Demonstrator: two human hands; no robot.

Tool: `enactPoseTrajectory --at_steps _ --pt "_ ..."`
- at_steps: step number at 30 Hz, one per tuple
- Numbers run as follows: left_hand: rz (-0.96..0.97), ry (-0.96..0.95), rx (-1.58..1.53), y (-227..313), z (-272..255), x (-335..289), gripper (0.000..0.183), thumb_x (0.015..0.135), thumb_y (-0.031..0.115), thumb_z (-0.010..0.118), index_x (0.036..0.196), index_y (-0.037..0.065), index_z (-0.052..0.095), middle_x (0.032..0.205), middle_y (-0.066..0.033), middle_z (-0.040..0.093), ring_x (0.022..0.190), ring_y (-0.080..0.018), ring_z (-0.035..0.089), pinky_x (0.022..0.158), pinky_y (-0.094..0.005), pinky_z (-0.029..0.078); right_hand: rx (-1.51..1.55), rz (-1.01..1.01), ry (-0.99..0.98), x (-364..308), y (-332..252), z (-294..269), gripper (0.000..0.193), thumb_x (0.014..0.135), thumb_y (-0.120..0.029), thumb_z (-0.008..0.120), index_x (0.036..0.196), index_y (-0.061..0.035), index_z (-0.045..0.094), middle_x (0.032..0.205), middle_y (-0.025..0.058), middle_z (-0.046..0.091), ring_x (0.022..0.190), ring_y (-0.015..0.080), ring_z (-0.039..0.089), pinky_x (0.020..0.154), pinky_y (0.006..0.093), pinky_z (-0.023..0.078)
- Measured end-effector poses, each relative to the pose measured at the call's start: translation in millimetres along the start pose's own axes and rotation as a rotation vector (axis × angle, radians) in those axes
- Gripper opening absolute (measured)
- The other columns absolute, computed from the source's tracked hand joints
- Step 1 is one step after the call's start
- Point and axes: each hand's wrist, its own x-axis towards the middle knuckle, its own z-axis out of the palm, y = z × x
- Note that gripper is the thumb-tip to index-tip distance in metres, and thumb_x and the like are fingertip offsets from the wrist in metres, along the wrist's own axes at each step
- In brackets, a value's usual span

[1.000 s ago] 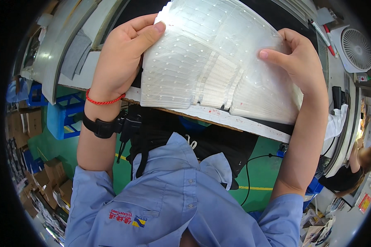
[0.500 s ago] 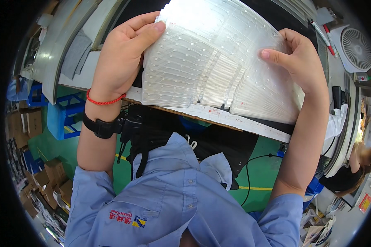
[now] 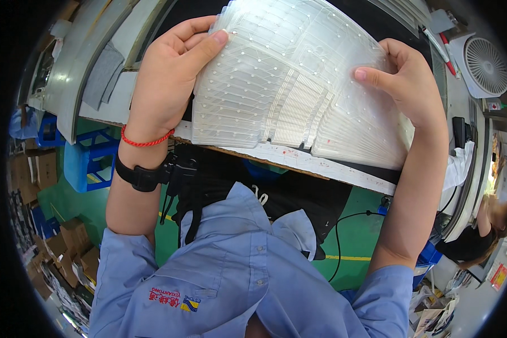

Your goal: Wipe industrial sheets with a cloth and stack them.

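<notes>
A fanned stack of clear membrane circuit sheets (image 3: pixel 236 96), with pale printed lines and dots, spans the space between my hands. Its lower edges overlap the near edge of the workbench (image 3: pixel 287 153). My left hand (image 3: pixel 177 70) grips the upper left edge, thumb on the top sheet and fingers behind. On the right side, my right hand (image 3: pixel 408 81) pinches the stack the same way, its thumb flat on the top face. The fingers behind the sheets are partly hidden. A red cord and a black strap circle my left wrist.
To the right are a white fan (image 3: pixel 487 67) and a red pen (image 3: pixel 448 53). Grey cloths (image 3: pixel 104 73) lie at the left, above a blue stool (image 3: pixel 87 160). Cardboard boxes (image 3: pixel 76 236) stand lower left. Another person (image 3: pixel 481 234) is at the far right.
The stack has shifted very slightly left, and the bright glare on its upper part has faded. Both hands keep their hold.
</notes>
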Motion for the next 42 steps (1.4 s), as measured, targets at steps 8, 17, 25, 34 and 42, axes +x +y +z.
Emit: enactPoseTrajectory --at_steps 8,17,25,34,42 --pt "0.040 -0.003 -0.075 -6 -5 -1 0.034 0.095 0.011 0.064 0.125 -0.002 0.055 0.105 -0.0109 0.070 0.093 -0.0111 0.066 0.081 -0.0236 0.054 0.091 -0.188 0.102 -2 18 -6 0.049 0.069 -0.033 0.086 0.098 0.0023 0.067 0.080 0.0044 0.067 0.073 0.0121 0.061 0.068 0.0274 0.048" --pt "0.111 -0.038 -0.100 -2 -8 -4 0.036 0.098 0.012 0.059 0.132 0.001 0.053 0.109 -0.0084 0.069 0.097 -0.0122 0.065 0.085 -0.0245 0.053 -0.004 0.070 -0.165 -2 7 -16 0.039 0.067 -0.031 0.088 0.087 -0.0018 0.072 0.071 0.0019 0.066 0.062 0.0096 0.059 0.061 0.0258 0.047" --pt "-0.001 -0.163 -0.135 -2 -16 0 0.039 0.100 0.010 0.054 0.136 -0.003 0.049 0.123 -0.0137 0.064 0.107 -0.0154 0.064 0.092 -0.0266 0.052 -0.024 0.113 -0.089 -4 7 -16 0.035 0.067 -0.026 0.088 0.086 -0.0015 0.072 0.070 0.0027 0.066 0.061 0.0102 0.058 0.060 0.0268 0.047" --pt "-0.046 -0.091 -0.105 -3 -13 2 0.036 0.100 0.012 0.055 0.133 -0.002 0.053 0.117 -0.0122 0.067 0.102 -0.0148 0.066 0.089 -0.0266 0.054 -0.022 0.098 -0.052 -5 12 -20 0.037 0.065 -0.027 0.088 0.086 -0.0009 0.072 0.070 0.0031 0.066 0.061 0.0103 0.058 0.061 0.0264 0.047" --pt "-0.034 -0.106 -0.116 -4 -14 2 0.037 0.101 0.013 0.053 0.135 -0.001 0.051 0.119 -0.0105 0.066 0.105 -0.0146 0.064 0.091 -0.0270 0.053 -0.040 0.076 -0.101 -5 12 -17 0.038 0.065 -0.029 0.089 0.085 -0.0012 0.072 0.069 0.0021 0.065 0.060 0.0093 0.056 0.059 0.0258 0.045"
